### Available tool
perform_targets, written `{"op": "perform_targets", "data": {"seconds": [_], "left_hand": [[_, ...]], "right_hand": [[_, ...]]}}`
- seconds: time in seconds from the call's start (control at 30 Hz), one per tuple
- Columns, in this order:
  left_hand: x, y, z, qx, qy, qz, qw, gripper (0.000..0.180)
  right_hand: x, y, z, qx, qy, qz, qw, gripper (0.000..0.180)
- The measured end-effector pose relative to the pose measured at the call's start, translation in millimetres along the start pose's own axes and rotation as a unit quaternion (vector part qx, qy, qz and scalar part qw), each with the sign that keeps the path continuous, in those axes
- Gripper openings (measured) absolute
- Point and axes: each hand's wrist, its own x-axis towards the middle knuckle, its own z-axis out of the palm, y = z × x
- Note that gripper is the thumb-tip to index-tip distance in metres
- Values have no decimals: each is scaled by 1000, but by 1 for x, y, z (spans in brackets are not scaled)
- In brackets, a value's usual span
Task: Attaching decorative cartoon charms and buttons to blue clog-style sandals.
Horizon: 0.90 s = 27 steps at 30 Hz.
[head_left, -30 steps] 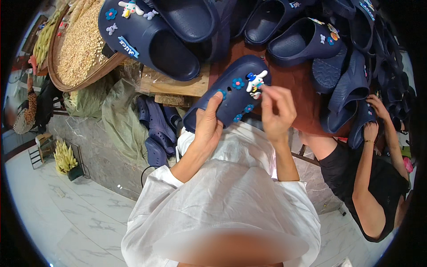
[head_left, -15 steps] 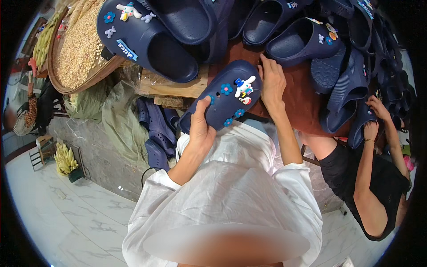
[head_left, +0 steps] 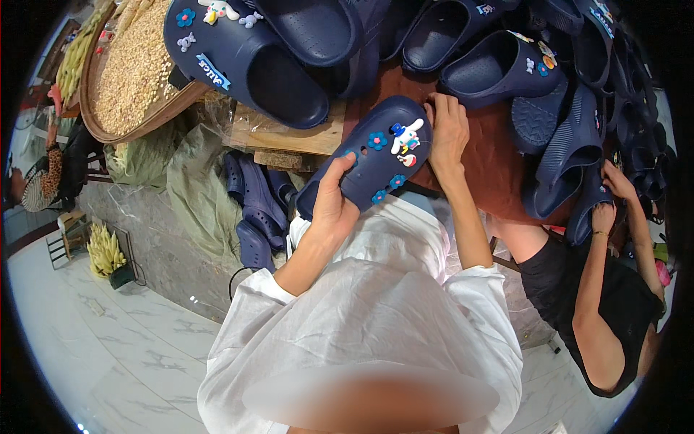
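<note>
A navy clog (head_left: 394,117) is tilted in front of me, toe pointing up and right. Blue flower charms (head_left: 377,140) and a white long-eared character charm (head_left: 406,136) sit on its upper. My left hand (head_left: 334,206) grips the clog near its heel end, thumb on top by an open hole. My right hand (head_left: 450,134) is beside the toe, fingers bent and pressed together. What it pinches, if anything, is hidden. Just beyond lies another navy clog (head_left: 470,76) with charms on the brown-covered table (head_left: 488,145).
Many navy clogs (head_left: 296,25) crowd the far side and right of the table. A round tray of pale kernels (head_left: 137,79) stands at the far left. Loose clogs (head_left: 260,210) lie below the wooden board (head_left: 289,134). At right, another person's hands (head_left: 611,195) handle a clog.
The scene has shifted slightly right in view. My left hand still holds the clog, its thumb now slightly higher near the hole. My right hand stays beside the toe.
</note>
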Motion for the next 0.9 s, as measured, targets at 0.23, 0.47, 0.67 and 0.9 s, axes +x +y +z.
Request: {"op": "perform_targets", "data": {"seconds": [0.23,0.47,0.67,0.9], "left_hand": [[-6,0,2,4,-8,-6,1000,40],[0,-5,-4,10,-10,8,1000,39],[-4,-12,4,85,-26,59,994,33],[-16,-19,16,110,-38,103,988,28]], "right_hand": [[-5,6,-7,48,-9,-11,999,15],[-5,-12,-45,256,49,87,961,15],[-11,-53,-89,315,18,-37,948,18],[-17,-73,-91,236,-68,-138,960,22]]}}
